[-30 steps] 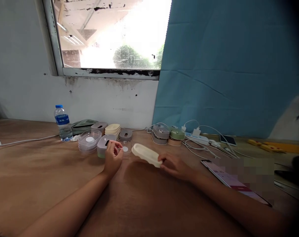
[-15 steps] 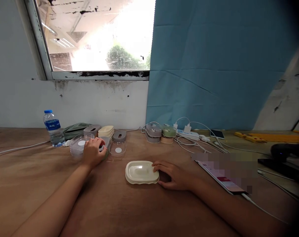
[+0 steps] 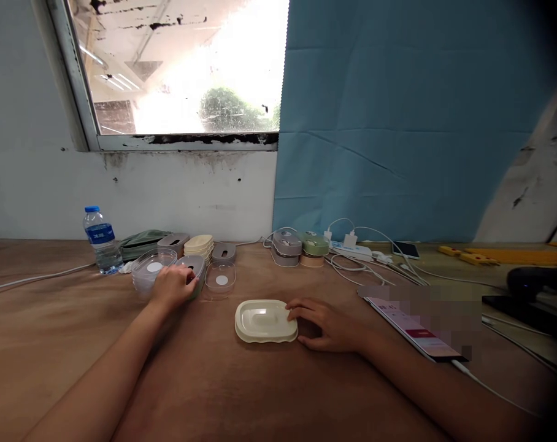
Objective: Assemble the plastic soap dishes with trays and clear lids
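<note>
My left hand (image 3: 173, 287) reaches to the far left of the table, its fingers curled at the near edge of a grey oval piece with a slot (image 3: 192, 264). Its fingertips are partly hidden, so what they pinch, if anything, does not show. A stack of clear plastic lids (image 3: 145, 270) stands just left of that hand. In front of me lies a cream oval container (image 3: 262, 322), wide and low, with a raised rim on top. My right hand (image 3: 327, 326) grips its right end, fingertips on the upper edge and thumb by the near corner.
Right of the left hand lies a single clear lid (image 3: 220, 280). Behind stand stacked cream pieces (image 3: 199, 244), a water bottle (image 3: 100, 242) and grey and green containers (image 3: 286, 247). A charging phone (image 3: 411, 328), cables and a power strip (image 3: 352, 250) occupy the right.
My left hand has lowered slightly toward me, uncovering more of the grey slotted piece. The right hand and the cream container stay almost in place.
</note>
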Available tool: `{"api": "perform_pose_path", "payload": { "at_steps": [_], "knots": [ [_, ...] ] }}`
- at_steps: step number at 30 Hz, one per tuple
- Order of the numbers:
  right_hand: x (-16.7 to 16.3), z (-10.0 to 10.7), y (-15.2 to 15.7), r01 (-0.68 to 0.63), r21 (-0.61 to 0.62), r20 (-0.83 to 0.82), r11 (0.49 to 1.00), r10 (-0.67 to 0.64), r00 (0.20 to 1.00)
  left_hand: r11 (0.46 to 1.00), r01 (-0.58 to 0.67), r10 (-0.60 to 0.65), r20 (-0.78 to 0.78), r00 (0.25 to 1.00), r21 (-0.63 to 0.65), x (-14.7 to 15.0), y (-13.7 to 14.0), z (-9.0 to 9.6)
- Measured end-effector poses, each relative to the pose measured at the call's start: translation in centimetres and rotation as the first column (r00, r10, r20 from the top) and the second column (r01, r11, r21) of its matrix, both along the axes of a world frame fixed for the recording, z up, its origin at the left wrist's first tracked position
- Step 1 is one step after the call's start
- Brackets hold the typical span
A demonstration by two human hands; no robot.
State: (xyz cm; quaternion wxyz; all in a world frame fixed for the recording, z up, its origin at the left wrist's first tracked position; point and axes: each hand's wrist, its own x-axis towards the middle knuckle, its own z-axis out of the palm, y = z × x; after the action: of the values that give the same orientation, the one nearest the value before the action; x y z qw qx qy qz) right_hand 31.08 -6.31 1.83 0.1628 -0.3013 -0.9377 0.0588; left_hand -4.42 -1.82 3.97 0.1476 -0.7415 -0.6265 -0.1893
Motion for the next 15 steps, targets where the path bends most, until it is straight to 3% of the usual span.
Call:
{"api": "perform_pose_path", "payload": {
  "at_steps": [10, 15],
  "knots": [
    [-0.1, 0.4, -0.2, 0.008, 0.12, -0.067, 0.993, 0.0, 0.998, 0.978, 0.106, -0.075, -0.173, 0.982, 0.18, -0.1, 0.5, -0.1],
    [-0.1, 0.1, 0.1, 0.059, 0.179, -0.119, 0.982, -0.039, 0.992, 0.915, 0.322, -0.295, -0.139, 0.945, 0.243, 1.2, -0.6, 0.3]
  ]
}}
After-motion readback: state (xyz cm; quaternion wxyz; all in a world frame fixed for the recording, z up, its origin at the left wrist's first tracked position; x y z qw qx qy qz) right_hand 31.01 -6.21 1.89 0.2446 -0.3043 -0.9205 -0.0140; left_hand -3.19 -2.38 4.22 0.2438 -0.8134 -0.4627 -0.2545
